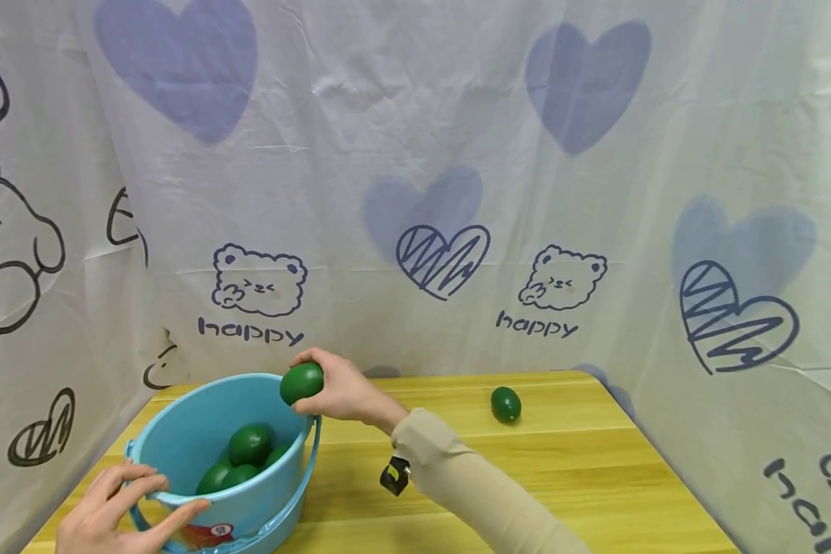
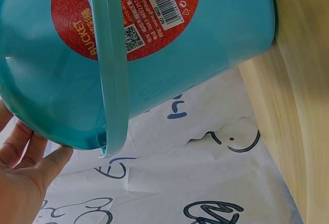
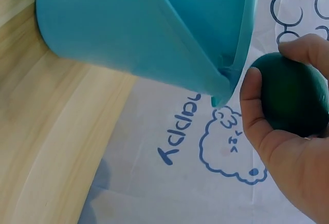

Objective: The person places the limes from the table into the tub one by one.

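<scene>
A light-blue bucket [image 1: 284,504] stands at the left of the table, several dark green limes [image 1: 251,444] lying inside it. My left hand [image 1: 114,512] grips its near left rim, the fingers at the edge and the thumb along the outside. In the left wrist view, that hand [image 2: 31,167] is at the rim beside the bucket's handle [image 2: 114,80]. My right hand [image 1: 339,388] holds another green lime [image 1: 302,383] just above the rim's right side. The right wrist view shows this lime [image 3: 293,95] between thumb and fingers, beside the rim.
One more lime [image 1: 505,404] lies toward the back right of the wooden table [image 1: 561,477]. A white cloth [image 1: 346,192] printed with hearts and bears hangs behind the table and at both sides. A small black object [image 1: 395,475] shows at the right sleeve's cuff.
</scene>
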A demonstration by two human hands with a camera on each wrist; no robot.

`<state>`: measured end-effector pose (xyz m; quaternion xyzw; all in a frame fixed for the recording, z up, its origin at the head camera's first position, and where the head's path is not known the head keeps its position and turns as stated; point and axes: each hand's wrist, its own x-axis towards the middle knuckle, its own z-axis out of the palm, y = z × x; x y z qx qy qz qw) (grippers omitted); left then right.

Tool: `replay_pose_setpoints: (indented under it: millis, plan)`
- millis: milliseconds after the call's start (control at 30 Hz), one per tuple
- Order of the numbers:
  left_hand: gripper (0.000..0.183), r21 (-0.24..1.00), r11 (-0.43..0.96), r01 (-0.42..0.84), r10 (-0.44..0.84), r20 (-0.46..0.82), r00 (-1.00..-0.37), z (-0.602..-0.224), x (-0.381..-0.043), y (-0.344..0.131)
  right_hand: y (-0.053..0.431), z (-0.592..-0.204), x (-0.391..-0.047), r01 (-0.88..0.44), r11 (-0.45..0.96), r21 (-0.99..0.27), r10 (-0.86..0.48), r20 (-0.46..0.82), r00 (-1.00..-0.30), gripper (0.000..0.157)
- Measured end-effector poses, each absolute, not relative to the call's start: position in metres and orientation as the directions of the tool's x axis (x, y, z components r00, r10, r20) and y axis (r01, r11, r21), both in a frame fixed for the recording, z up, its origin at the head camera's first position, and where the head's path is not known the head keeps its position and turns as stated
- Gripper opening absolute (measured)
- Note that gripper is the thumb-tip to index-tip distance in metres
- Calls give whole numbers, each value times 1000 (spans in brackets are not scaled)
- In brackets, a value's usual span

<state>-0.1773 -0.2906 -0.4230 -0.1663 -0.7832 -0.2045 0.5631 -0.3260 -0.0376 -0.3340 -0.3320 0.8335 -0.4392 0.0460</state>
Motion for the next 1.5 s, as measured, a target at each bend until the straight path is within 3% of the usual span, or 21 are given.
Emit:
replay_pose_setpoints:
  millis: [67, 367, 567, 833, 1333, 1500]
  plan:
    - [58, 267, 845, 463, -84, 922, -377, -422, -175, -288, -41, -333, -326, -534, 409, -740, -600, 223, -768, 55]
    - [57, 298, 846, 443, -111, 910, -400, -421, -175, -287, -47, -335, -326, -519, 421, -744, -583, 216, -783, 56]
    - [56, 289, 840, 460, -113, 921, -373, -420, -177, -286, -49, -335, -325, -510, 423, -749, -580, 208, -787, 55]
    - [56, 289, 843, 453, -106, 916, -388, -421, -177, -287, -47, -335, -323, -490, 401, -774, -598, 184, -780, 44]
    - [55, 310, 828, 468, -137, 920, -367, -422, -180, -285, -28, -349, -333, -489, 342, -802, -561, 243, -791, 28]
    - [58, 266, 831, 488, -101, 936, -338, -423, -182, -286, -18, -357, -339, -487, 341, -804, -554, 247, -795, 24]
